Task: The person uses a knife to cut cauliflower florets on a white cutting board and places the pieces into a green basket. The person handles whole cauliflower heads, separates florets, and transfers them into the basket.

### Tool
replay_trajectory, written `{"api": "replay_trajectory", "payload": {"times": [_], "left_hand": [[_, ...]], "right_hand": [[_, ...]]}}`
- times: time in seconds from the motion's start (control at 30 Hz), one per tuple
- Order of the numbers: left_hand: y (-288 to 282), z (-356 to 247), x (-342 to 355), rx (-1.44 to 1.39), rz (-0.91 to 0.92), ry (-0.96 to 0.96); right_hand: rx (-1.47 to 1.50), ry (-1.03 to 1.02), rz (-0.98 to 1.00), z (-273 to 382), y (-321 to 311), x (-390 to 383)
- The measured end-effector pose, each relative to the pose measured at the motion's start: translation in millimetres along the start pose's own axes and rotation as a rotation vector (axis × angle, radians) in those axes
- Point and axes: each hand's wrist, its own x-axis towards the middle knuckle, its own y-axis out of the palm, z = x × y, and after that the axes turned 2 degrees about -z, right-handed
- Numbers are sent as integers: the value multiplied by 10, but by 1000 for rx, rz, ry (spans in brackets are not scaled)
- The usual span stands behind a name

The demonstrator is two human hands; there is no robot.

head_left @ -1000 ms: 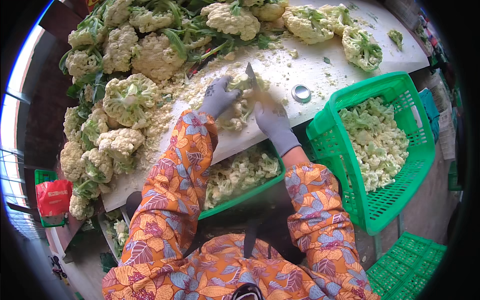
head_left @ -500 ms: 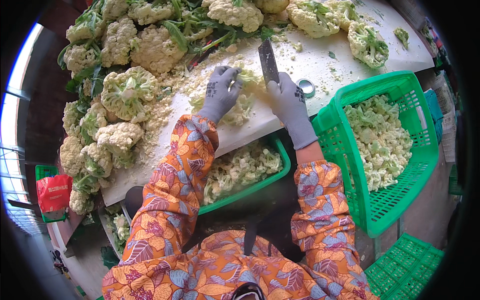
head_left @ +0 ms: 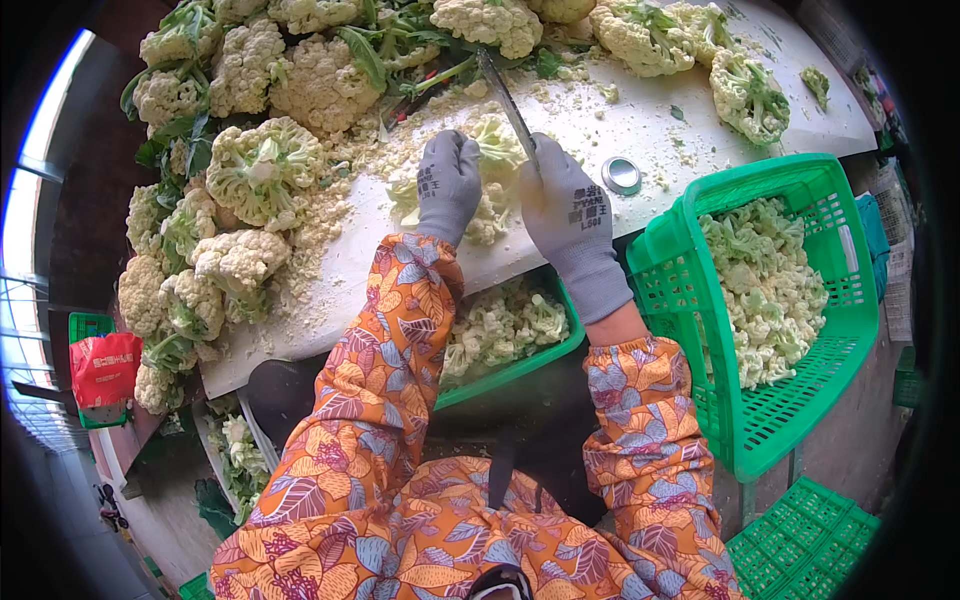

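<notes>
My right hand (head_left: 568, 205), in a grey glove, is closed around the handle of a knife (head_left: 508, 108). Its dark blade points away and to the left, seen nearly edge-on. Just left of it, my left hand (head_left: 449, 188), also gloved in grey, has its fingers curled against a trimmed cauliflower piece (head_left: 493, 150); the grip is partly hidden. More pale cauliflower florets (head_left: 488, 222) lie on the white table (head_left: 540, 240) between the two hands. Whole cauliflower heads (head_left: 262, 172) are heaped at the left and far side of the table.
A tilted green crate (head_left: 745, 455) of cut florets stands at the right. Another green crate (head_left: 510, 376) with florets sits under the table's near edge. A small round metal-topped object (head_left: 621, 176) lies beside my right hand. Stacked green crates (head_left: 800, 535) are at lower right.
The knife has turned, its blade now leaning left and seen more edge-on. My right hand has shifted slightly left and its back faces up more. My left hand's fingers have drawn closer together.
</notes>
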Motion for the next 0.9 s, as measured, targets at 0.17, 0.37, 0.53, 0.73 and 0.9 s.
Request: {"api": "replay_trajectory", "payload": {"times": [0.17,0.37,0.53,0.73,0.9], "left_hand": [[-40,-39,-56,20,6,119],[-46,-55,-31,-206,155,-119],[-54,-46,-33,74,135,-29],[-81,-70,-147,97,144,-152],[-67,-111,-23,195,250,-340]], "right_hand": [[-162,-57,107,-2,72,-110],[-153,169,488,-85,135,-77],[-33,357,485,-108,242,-83],[198,363,367,-151,141,-79],[-15,249,424,14,174,-160]]}}
